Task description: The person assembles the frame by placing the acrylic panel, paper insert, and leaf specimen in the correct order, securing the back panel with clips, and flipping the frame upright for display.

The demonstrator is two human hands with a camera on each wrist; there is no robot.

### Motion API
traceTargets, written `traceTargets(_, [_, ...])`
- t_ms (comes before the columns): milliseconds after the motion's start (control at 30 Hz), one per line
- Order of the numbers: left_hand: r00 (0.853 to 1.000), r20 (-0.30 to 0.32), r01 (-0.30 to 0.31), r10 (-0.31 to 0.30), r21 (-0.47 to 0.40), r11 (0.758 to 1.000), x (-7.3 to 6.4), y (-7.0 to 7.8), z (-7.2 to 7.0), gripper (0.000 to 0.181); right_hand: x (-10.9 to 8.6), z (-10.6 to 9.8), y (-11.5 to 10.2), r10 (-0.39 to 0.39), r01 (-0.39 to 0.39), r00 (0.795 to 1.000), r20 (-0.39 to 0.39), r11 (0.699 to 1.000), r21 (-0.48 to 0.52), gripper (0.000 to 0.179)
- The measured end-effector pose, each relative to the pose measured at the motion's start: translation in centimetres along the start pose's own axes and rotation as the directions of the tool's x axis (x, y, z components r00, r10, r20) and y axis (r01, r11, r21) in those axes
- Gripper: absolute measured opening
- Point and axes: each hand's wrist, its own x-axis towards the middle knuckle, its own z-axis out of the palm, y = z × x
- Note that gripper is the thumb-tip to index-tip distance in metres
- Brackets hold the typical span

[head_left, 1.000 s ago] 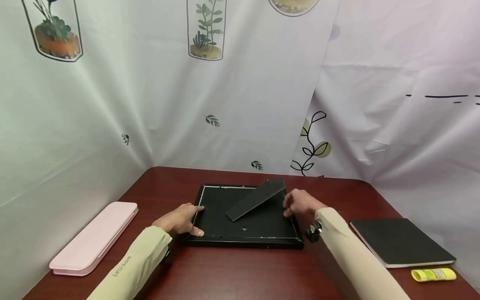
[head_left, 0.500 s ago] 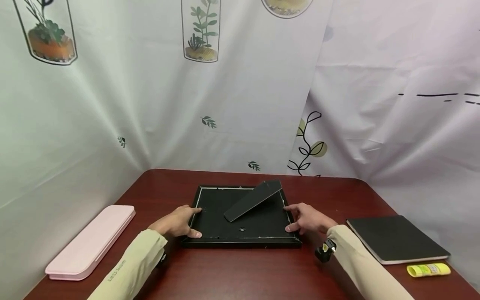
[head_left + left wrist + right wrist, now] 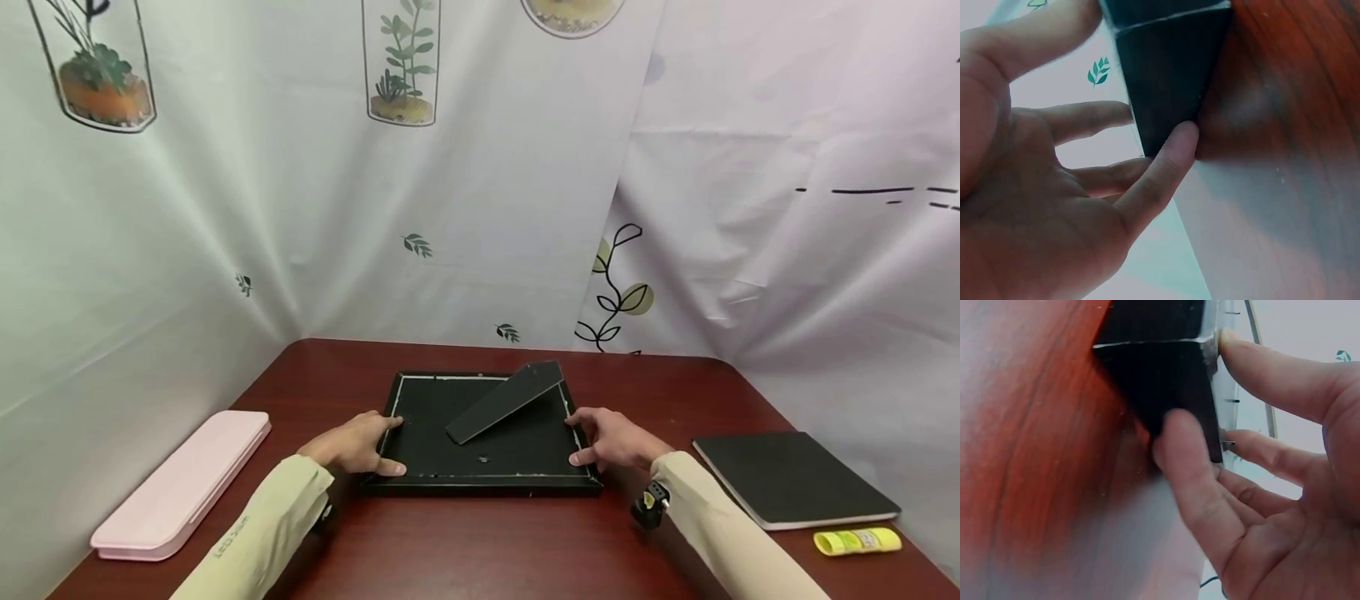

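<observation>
A black picture frame point(image 3: 431, 433) lies back side up on the table, its easel stand point(image 3: 510, 402) slanting up from the backing board. My left hand point(image 3: 358, 447) grips the left side, thumb and index finger over the edge onto the back. In the left wrist view, other fingers point(image 3: 1160, 178) lie against the frame's outer side point(image 3: 1163, 75). On the opposite side my right hand point(image 3: 617, 438) holds the right edge the same way. The right wrist view shows its thumb point(image 3: 1272, 372) at the top edge and a finger point(image 3: 1188, 456) pressed to the outer side.
A pink case point(image 3: 183, 487) lies at the left of the red-brown table point(image 3: 480, 546). A black-covered notebook point(image 3: 795, 479) and a yellow glue stick point(image 3: 857, 540) lie at the right. White printed cloth point(image 3: 480, 192) hangs close behind and on both sides.
My right hand, earlier bent over the frame's right edge, has come down and spread its thumb and fingers along that side. My left hand and the easel stand have stayed put.
</observation>
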Motion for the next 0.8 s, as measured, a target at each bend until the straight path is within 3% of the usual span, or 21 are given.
traceTargets(300, [0.994, -0.074, 0.081, -0.079, 0.020, 0.997, 0.3, 1.2, 0.9, 0.092, 0.1, 1.4, -1.8, 0.077, -0.080, 0.997, -0.031, 0.993, -0.091, 0.083])
traceTargets(567, [0.990, -0.102, 0.095, -0.093, 0.006, 0.996, 0.6, 1.7, 1.2, 0.094, 0.3, 2.5, -2.8, 0.137, -0.151, 0.988, -0.073, 0.953, -0.262, 0.096])
traceTargets(800, [0.992, -0.092, 0.095, -0.092, 0.033, 0.995, 0.6, 1.8, 0.9, 0.095, 0.6, 2.7, -2.7, 0.116, -0.122, 0.992, -0.040, 0.962, -0.245, 0.095])
